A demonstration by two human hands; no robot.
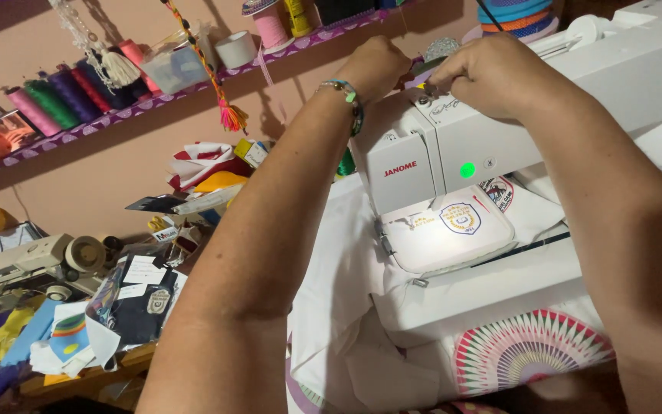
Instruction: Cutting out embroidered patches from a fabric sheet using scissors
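Both hands, left hand [377,65] and right hand [480,73], pinch thin, limp thread [421,77] atop the sewing machine [453,149]; I'd grip lightly, near its end.

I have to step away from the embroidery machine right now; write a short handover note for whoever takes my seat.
Left hand: closed, at the top of the white embroidery machine, apparently pinching thread.
Right hand: closed beside it, at the thread guides.
Hoop with white fabric sits under the needle.
Done: a shield badge shows stitched in the hoop.
Left: both hands are up at the top threading; the thread itself is too thin to see.
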